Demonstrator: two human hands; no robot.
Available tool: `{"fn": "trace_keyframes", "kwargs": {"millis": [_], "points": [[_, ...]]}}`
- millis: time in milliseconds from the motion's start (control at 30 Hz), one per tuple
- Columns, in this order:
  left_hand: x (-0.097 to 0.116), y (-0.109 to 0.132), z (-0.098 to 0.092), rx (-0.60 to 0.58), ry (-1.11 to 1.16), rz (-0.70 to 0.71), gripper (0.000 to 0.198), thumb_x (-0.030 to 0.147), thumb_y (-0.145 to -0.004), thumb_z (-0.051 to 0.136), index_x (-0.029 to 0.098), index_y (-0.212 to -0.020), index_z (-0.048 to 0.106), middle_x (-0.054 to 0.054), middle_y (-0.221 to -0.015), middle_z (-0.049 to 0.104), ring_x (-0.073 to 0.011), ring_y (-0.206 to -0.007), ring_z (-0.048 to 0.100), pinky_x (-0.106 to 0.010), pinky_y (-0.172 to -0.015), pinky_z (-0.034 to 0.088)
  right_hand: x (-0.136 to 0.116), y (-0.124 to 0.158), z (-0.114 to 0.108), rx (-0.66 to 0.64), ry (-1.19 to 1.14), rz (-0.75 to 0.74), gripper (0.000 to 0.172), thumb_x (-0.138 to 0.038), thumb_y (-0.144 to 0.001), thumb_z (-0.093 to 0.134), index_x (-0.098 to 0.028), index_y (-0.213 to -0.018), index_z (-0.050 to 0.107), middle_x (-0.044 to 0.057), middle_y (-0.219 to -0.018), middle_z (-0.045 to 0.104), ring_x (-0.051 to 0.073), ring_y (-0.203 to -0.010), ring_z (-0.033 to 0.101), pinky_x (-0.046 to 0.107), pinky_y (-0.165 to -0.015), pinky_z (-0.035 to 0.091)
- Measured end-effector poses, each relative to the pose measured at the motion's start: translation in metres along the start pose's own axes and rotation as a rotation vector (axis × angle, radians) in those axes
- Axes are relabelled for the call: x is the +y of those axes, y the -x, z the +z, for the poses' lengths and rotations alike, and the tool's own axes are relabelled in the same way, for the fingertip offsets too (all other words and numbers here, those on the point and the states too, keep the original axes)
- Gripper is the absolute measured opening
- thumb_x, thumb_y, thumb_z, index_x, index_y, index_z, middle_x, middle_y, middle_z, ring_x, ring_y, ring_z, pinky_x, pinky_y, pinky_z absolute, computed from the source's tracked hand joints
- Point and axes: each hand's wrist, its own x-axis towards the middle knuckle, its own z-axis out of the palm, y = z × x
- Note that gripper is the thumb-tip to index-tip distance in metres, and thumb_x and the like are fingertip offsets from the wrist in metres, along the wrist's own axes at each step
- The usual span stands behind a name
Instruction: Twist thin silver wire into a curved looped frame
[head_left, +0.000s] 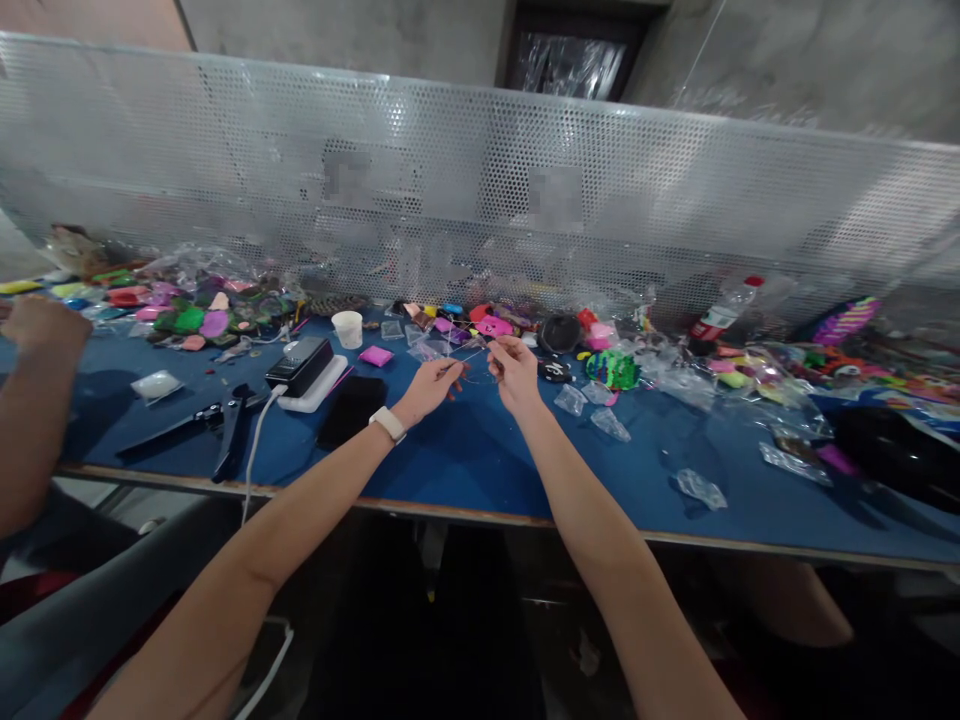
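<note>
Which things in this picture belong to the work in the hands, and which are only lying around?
Seems in the work:
- left hand
- right hand
- thin strand between them

Apparently just lying about:
- white cup
- red-capped bottle
- pink packet

Bottle label: red with white marks, on the clear bottle [727, 308] near the table's [465, 460] far edge, toward the right corner; the wording cannot be read.
Black piece: white marks on the small black piece [555, 371], toward the far edge right of its middle; perhaps letters, but too small and blurred to make out.
Readable words or numbers: none.
</note>
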Motion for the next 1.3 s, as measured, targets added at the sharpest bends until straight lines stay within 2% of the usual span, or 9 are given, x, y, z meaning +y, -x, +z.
{"fn": "trace_keyframes", "kwargs": {"millis": [133,233,367,500,667,800,933,1100,1300], "points": [[0.001,-0.001,-0.001,0.002,0.097,-0.022,0.034,0.046,-0.103,0.068,0.015,-0.110,0.081,-0.008,-0.094,0.075,-0.0167,-0.071,0.069,-0.028,-0.058,0.059,-0.003,-0.002,0.000,0.056,-0.043,0.012,0.044,-0.041,-0.067,0.097,-0.025,-0.089,0.062,-0.009,-0.064,0.055,0.008,-0.053,0.048,0.021,-0.043,0.030],[0.000,-0.002,-0.002,0.075,0.114,-0.020,0.024,0.035,-0.099,0.075,0.015,-0.111,0.081,-0.008,-0.094,0.077,-0.0167,-0.069,0.072,-0.030,-0.060,0.061,-0.004,-0.003,-0.001,0.099,-0.050,0.019,0.044,-0.037,-0.067,0.095,-0.026,-0.093,0.061,-0.010,-0.066,0.058,0.007,-0.049,0.044,0.021,-0.042,0.026],[-0.002,-0.002,-0.003,0.165,0.110,-0.006,0.017,0.027,-0.096,0.077,0.016,-0.108,0.081,-0.008,-0.092,0.079,-0.0161,-0.065,0.074,-0.030,-0.060,0.061,-0.002,-0.003,-0.002,0.084,-0.055,0.030,0.047,-0.036,-0.067,0.095,-0.026,-0.098,0.060,-0.010,-0.067,0.061,0.007,-0.048,0.044,0.021,-0.042,0.026],[-0.004,-0.003,-0.005,0.156,0.093,0.021,0.015,0.030,-0.095,0.079,0.015,-0.097,0.080,-0.008,-0.086,0.079,-0.0172,-0.065,0.075,-0.030,-0.059,0.061,0.000,-0.003,-0.004,0.048,-0.041,0.019,0.047,-0.038,-0.070,0.094,-0.026,-0.099,0.060,-0.009,-0.071,0.062,0.006,-0.048,0.044,0.022,-0.043,0.026],[-0.006,-0.002,-0.009,0.130,-0.079,0.085,0.019,0.036,-0.095,0.078,0.018,-0.087,0.079,-0.007,-0.080,0.078,-0.0185,-0.064,0.073,-0.031,-0.059,0.059,0.004,-0.003,-0.006,0.009,0.002,-0.027,0.048,-0.041,-0.069,0.095,-0.026,-0.096,0.058,-0.008,-0.076,0.065,0.007,-0.050,0.047,0.021,-0.044,0.030],[-0.003,0.001,-0.008,0.144,-0.305,0.152,0.025,0.034,-0.096,0.072,0.020,-0.076,0.073,-0.003,-0.070,0.074,-0.0180,-0.060,0.070,-0.032,-0.063,0.058,0.009,-0.003,-0.007,0.005,0.113,-0.117,0.045,-0.045,-0.076,0.091,-0.026,-0.099,0.058,-0.005,-0.078,0.067,0.010,-0.058,0.057,0.023,-0.050,0.041],[-0.001,0.002,-0.005,0.145,-0.216,0.104,0.022,0.036,-0.097,0.070,0.020,-0.081,0.071,-0.002,-0.071,0.072,-0.0181,-0.059,0.071,-0.030,-0.058,0.056,0.012,-0.001,-0.005,0.021,0.181,-0.206,0.045,-0.049,-0.085,0.085,-0.028,-0.108,0.053,-0.002,-0.087,0.073,0.016,-0.069,0.067,0.028,-0.059,0.051],[0.001,0.000,-0.005,0.105,-0.122,0.067,0.026,0.041,-0.098,0.071,0.019,-0.085,0.070,-0.003,-0.070,0.070,-0.0185,-0.059,0.071,-0.029,-0.054,0.054,0.011,0.000,-0.004,-0.003,0.148,-0.176,0.046,-0.052,-0.088,0.082,-0.029,-0.113,0.052,0.002,-0.096,0.080,0.019,-0.074,0.073,0.032,-0.065,0.057],[0.002,0.001,-0.005,0.088,-0.194,0.099,0.025,0.040,-0.103,0.066,0.020,-0.087,0.066,-0.002,-0.072,0.069,-0.0166,-0.057,0.069,-0.028,-0.054,0.053,0.011,0.002,-0.002,0.040,0.137,-0.165,0.041,-0.062,-0.095,0.074,-0.029,-0.112,0.057,0.001,-0.090,0.074,0.017,-0.065,0.068,0.030,-0.056,0.051]]}}
